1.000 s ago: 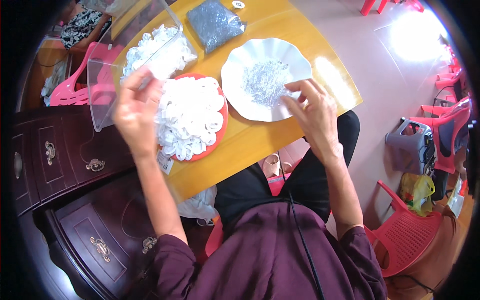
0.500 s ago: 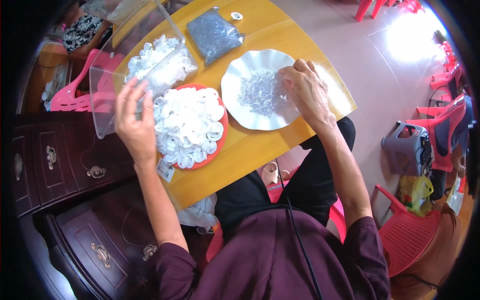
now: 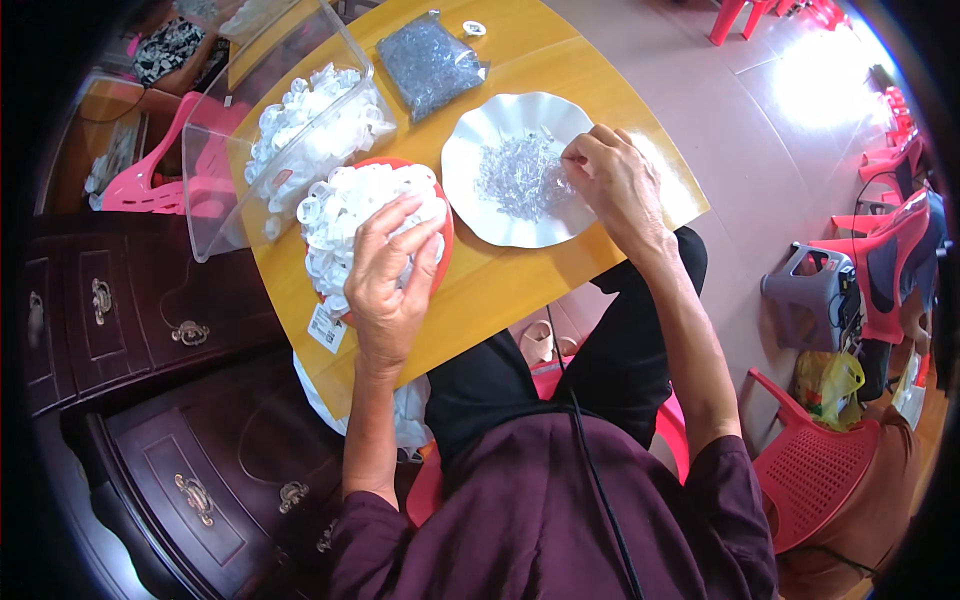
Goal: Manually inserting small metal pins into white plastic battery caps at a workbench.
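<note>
Work mid-course — left hand point(image 3: 385, 285) spread open on heaped white plastic rings point(image 3: 345, 215) in red plate point(image 3: 446, 232), right hand point(image 3: 615, 180) pinching small clear pieces point(image 3: 520, 178) in white plate point(image 3: 480, 225); far bin point(image 3: 215, 235) part-filled.

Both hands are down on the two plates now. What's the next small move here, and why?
Probably close the left hand on one white plastic ring from the heap on the red round plate, since its fingers rest spread on that heap. The right hand already pinches at the small clear pieces in the white scalloped plate.
</note>
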`<state>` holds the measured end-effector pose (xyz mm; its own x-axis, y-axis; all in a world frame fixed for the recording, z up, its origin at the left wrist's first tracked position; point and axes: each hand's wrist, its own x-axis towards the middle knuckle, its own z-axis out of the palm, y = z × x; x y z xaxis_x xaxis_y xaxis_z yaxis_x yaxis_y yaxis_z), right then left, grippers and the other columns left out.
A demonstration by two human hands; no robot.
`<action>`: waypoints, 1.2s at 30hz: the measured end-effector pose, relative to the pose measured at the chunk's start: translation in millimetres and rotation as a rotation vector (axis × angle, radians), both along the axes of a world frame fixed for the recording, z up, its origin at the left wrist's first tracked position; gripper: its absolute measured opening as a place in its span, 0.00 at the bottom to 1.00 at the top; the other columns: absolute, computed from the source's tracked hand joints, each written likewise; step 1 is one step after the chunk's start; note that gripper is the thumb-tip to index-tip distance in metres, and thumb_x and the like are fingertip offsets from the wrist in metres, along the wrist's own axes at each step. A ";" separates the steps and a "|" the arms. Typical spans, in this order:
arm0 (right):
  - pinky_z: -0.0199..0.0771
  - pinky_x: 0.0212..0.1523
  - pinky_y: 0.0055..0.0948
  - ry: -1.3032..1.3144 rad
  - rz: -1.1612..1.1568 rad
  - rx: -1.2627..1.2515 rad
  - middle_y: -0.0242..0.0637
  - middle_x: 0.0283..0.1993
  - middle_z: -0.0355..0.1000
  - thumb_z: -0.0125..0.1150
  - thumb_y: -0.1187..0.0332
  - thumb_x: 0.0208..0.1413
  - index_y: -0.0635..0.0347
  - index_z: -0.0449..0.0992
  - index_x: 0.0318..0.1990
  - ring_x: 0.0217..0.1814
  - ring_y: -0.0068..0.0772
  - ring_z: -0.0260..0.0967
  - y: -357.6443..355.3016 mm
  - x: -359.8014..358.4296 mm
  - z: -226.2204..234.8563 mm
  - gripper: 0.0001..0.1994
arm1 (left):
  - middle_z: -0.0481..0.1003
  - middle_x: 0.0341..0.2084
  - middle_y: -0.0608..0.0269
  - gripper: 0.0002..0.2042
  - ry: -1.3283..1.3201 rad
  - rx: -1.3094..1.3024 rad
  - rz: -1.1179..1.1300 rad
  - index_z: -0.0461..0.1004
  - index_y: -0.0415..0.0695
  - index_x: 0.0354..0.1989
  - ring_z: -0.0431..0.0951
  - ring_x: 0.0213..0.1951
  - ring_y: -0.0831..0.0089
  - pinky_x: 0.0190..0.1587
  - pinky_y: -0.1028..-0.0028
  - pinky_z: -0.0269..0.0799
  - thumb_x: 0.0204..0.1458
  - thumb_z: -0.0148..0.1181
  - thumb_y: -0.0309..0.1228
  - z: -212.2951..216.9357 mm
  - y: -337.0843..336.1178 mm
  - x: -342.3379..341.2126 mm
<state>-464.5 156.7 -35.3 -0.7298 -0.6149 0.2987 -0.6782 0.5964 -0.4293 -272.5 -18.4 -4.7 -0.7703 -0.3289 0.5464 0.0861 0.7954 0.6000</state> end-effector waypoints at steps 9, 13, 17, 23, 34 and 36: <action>0.73 0.44 0.37 -0.227 0.048 -0.163 0.36 0.36 0.76 0.62 0.67 0.55 0.58 0.79 0.35 0.45 0.40 0.73 8.4 28.8 14.9 0.06 | 0.77 0.42 0.58 0.10 -0.091 0.200 -0.070 0.79 0.41 0.42 0.78 0.43 0.64 0.45 0.69 0.74 0.51 0.63 0.19 -9.0 30.9 -18.3; 0.73 0.43 0.35 -0.251 0.052 -0.165 0.37 0.37 0.75 0.63 0.67 0.55 0.61 0.78 0.34 0.42 0.39 0.74 5.3 37.5 22.2 0.07 | 0.77 0.41 0.59 0.12 -0.087 0.199 -0.116 0.78 0.41 0.44 0.77 0.44 0.62 0.45 0.68 0.74 0.50 0.63 0.19 -11.0 35.3 -42.5; 0.73 0.44 0.37 -0.206 0.109 -0.171 0.38 0.37 0.74 0.63 0.66 0.57 0.62 0.76 0.35 0.45 0.42 0.73 4.9 42.8 26.2 0.07 | 0.79 0.40 0.61 0.13 -0.015 -0.054 -0.181 0.79 0.42 0.45 0.78 0.41 0.73 0.40 0.75 0.74 0.50 0.64 0.18 -11.4 37.7 -60.8; 0.72 0.38 0.34 -0.321 0.111 -0.252 0.37 0.37 0.74 0.64 0.65 0.57 0.58 0.78 0.40 0.36 0.36 0.72 7.4 44.8 21.8 0.08 | 0.78 0.35 0.61 0.13 -0.101 0.210 -0.130 0.79 0.42 0.44 0.77 0.38 0.76 0.39 0.77 0.73 0.50 0.63 0.17 -14.6 39.9 -55.5; 0.68 0.29 0.26 -0.619 0.126 -0.553 0.37 0.32 0.72 0.65 0.70 0.54 0.60 0.79 0.39 0.25 0.26 0.66 8.7 86.7 19.9 0.07 | 0.74 0.37 0.64 0.14 -0.007 1.211 -0.184 0.73 0.34 0.51 0.76 0.39 0.79 0.45 0.78 0.74 0.55 0.60 0.19 -14.9 36.2 -16.1; 0.68 0.29 0.26 -0.641 0.129 -0.572 0.36 0.33 0.73 0.65 0.71 0.54 0.60 0.79 0.39 0.25 0.26 0.66 6.3 94.7 18.6 0.07 | 0.75 0.37 0.64 0.14 -0.016 1.219 -0.183 0.73 0.34 0.50 0.76 0.39 0.79 0.45 0.77 0.74 0.56 0.60 0.20 -14.2 35.4 -9.3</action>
<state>-369.8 163.0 -16.6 -0.7982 -0.5853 0.1423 -0.2508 0.1080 -0.9620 -281.8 16.9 -18.9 -0.8625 -0.5034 -0.0518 0.1232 -0.3081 0.9433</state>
